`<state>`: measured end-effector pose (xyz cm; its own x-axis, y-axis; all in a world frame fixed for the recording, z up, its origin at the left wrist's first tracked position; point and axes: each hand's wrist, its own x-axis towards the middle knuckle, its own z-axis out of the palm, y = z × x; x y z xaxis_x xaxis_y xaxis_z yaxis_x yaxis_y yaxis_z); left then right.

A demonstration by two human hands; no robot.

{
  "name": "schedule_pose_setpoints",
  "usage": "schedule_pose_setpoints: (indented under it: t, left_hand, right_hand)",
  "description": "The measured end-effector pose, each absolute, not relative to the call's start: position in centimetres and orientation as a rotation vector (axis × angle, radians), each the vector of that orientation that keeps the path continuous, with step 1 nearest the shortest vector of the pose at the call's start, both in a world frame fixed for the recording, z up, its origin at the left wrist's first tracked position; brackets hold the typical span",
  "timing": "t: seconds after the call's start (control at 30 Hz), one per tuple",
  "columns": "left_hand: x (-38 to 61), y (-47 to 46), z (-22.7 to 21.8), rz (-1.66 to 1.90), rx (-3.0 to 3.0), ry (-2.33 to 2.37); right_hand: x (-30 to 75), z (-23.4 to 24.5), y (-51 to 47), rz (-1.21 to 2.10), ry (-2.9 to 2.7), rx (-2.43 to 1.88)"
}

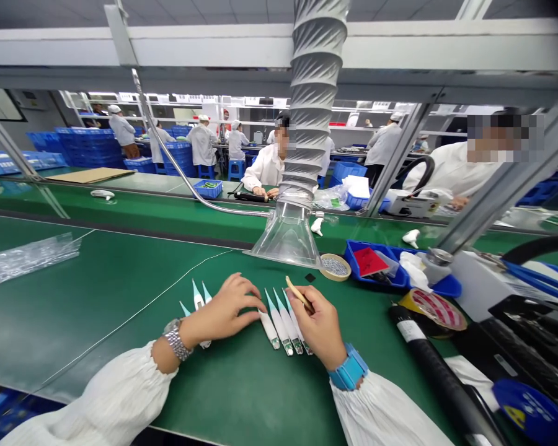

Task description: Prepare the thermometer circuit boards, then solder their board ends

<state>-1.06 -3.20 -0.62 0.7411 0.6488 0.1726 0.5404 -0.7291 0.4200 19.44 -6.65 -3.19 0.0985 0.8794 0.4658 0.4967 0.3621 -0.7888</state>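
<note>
On the green bench mat [97, 297] lie several slim white devices with teal tips. My left hand [225, 310] rests fingers down over one group of them [198, 296], its fingertips pressing the white body of a device [268, 326] at the edge of the second row. My right hand [318, 325] is closed round a thin wooden stick [297, 291], whose tip points up and to the left above the second row of devices [286, 322]. A metal watch sits on my left wrist and a blue band on my right.
A clear funnel hood [288, 238] on a grey ribbed hose hangs just behind the devices. A small round dish of tiny parts [335, 266], blue trays [376, 263] and a tape roll [432, 310] lie to the right. Plastic bags [25, 257] lie far left. Other workers sit behind.
</note>
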Motion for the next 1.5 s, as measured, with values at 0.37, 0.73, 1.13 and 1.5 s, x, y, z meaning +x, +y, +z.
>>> schedule_pose_setpoints:
  t: [0.37,0.73,1.13,1.5]
  left_hand:
    - [-5.4,-2.4,1.3,-0.178,2.649,1.266]
    - [-1.6,-3.3,-0.7,0.688,2.358,1.068]
    - [1.1,-5.4,-2.8,0.671,0.956,0.784]
    - [1.3,-5.7,-3.7,0.778,1.391,0.935]
  right_hand:
    - [19.1,-3.2,-7.3,0.469,-1.583,-1.213]
    - [19.4,-2.3,-7.9,0.395,-1.54,-1.14]
    - [19.1,-1.5,-7.9,0.921,-1.162,-1.149]
    - [18.6,-1.7,-7.8,1.03,-1.419,-1.27]
